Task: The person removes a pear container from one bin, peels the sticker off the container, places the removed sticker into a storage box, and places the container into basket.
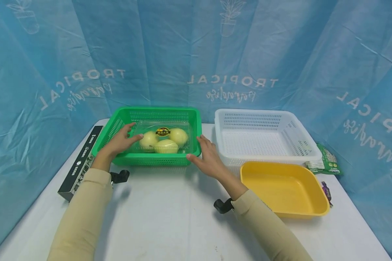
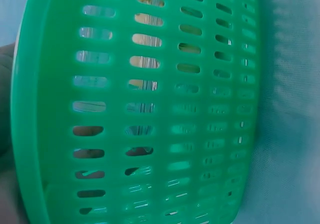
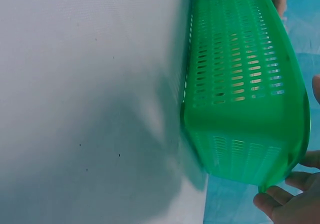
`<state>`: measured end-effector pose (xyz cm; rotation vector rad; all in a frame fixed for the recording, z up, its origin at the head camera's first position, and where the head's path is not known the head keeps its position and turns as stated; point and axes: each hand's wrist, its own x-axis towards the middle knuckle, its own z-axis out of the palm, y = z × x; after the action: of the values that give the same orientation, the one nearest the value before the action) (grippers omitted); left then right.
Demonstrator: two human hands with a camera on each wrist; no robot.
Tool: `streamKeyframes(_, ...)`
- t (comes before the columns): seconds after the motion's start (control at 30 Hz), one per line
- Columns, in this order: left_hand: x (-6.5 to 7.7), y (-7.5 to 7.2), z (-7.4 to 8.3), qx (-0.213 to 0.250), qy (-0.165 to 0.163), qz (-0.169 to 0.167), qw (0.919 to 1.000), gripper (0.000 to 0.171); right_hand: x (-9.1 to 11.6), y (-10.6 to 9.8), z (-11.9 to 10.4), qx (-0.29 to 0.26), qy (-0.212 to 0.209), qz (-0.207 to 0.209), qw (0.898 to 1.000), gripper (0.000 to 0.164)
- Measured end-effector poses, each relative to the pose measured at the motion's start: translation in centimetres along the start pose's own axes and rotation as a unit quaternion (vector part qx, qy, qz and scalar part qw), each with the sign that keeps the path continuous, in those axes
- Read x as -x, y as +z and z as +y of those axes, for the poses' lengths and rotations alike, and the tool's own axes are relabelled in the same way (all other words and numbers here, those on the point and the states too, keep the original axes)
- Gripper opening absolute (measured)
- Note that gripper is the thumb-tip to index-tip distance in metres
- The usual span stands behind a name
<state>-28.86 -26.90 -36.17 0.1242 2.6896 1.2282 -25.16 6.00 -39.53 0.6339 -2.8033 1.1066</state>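
Note:
A green plastic basket [image 1: 150, 159] with slotted walls stands at the back left of the table. Inside it lies a clear plastic box [image 1: 135, 145] with a dark label and three pale yellow-green round fruits [image 1: 166, 146]. My left hand [image 1: 121, 140] reaches over the basket's left part, thumb and fingers spread beside the box. At the right front corner, my right hand [image 1: 207, 159] touches the basket's rim with its fingertips [image 3: 267, 200], fingers loosely extended. From the left wrist, the slotted wall [image 2: 165, 99] hides most of that hand.
Right of the green basket stands a white basket [image 1: 303, 158], with a yellow tray [image 1: 284, 188] in front. A green packet [image 1: 326, 161] and a small purple wrapper [image 1: 326, 192] lie beyond them. A long black box [image 1: 81, 163] lies at the left. Blue curtains [image 1: 189, 47] hang behind the table.

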Motion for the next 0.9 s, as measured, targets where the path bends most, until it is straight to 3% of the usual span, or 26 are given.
streamKeyframes(0.5,-0.7,-0.3,-0.3,0.039,-0.013,-0.036,0.9985,0.086,-0.5,0.2,0.4,0.000,0.011,0.003,1.000,0.077)
streamKeyframes(0.9,-1.2,-0.3,-0.4,0.043,-0.031,-0.043,0.9977,0.087,-1.1,0.5,0.8,-0.008,0.023,-0.002,1.000,0.077)
